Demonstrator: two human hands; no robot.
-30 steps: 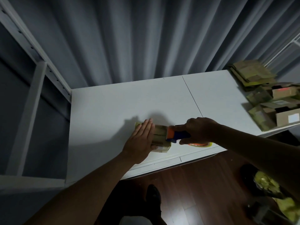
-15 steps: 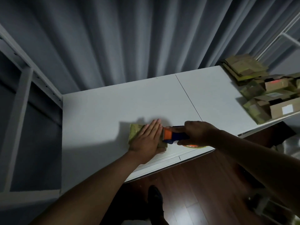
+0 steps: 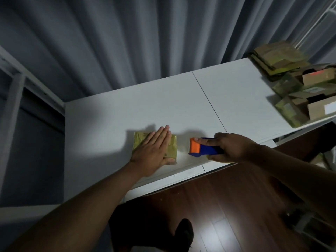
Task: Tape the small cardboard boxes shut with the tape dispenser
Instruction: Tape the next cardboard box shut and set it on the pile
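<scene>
- floor (image 3: pixel 209 206) nearest the camera – dark wood boards, bright glare patch low centre; a dark shoe (image 3: pixel 183 231) at the bottom edge
- both forearms reach up from the bottom corners onto a white table (image 3: pixel 109 124)
- left hand (image 3: pixel 154 148) lies flat, fingers straight and together, palm down on top of a small cardboard box (image 3: pixel 172 142); thumb sits along the box's near edge
- box is close to the table's near edge, left of centre; yellowish shiny surface, looks like tape over the top, seam detail too blurred to read
- right hand (image 3: pixel 231 147) is wrapped around the blue handle of the tape dispenser (image 3: pixel 201 147), index finger stretched forward along the top
- dispenser's orange head points left at the box – just beside it but apart, a strip of bare table between them
- a bit of yellow shows under the right hand at the table edge; cannot tell what it is
- a thin dark seam (image 3: pixel 209 102) crosses the tabletop from the far edge towards the near edge, right of the box
- far right end of the table: pile of cardboard boxes (image 3: pixel 309 99), some open, some with yellowish tape, flattened ones stacked behind; blurred
- left of the table: pale metal shelf frame (image 3: pixel 16 99)
- behind everything: grey pleated curtain (image 3: pixel 145 37); white wire rack (image 3: pixel 321 20) partly in view top right
</scene>
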